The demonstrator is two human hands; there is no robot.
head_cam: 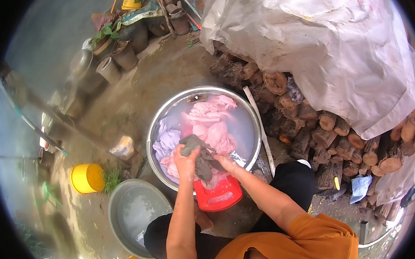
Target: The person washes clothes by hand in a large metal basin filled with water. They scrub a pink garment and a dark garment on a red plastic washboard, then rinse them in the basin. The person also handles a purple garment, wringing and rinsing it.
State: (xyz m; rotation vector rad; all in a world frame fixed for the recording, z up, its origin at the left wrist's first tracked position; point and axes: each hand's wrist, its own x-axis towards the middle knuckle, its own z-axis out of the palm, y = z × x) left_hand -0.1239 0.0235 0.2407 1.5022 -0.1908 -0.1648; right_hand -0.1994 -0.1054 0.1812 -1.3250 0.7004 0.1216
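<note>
Both my hands grip a wet grey cloth (203, 165) above the near side of a wide metal basin (151, 139). My left hand (185, 164) has its fingers closed on the cloth's left part. On the other side, my right hand (227, 162) holds its right edge. Cloudy water fills the basin. Pink fabric (212, 129) lies bunched in the middle, and lilac fabric (166, 140) floats at the left. A red plastic washboard (220, 198) leans over the near rim, its upper part hidden beneath the cloth.
A grey tub of water (115, 218) stands at the left near my knee, with a yellow bucket (87, 178) beyond it. A white pipe (260, 126) lies along the basin's right side. Stacked firewood (324, 137) under a plastic sheet (315, 46) borders the right. Plant pots (124, 56) line the far left.
</note>
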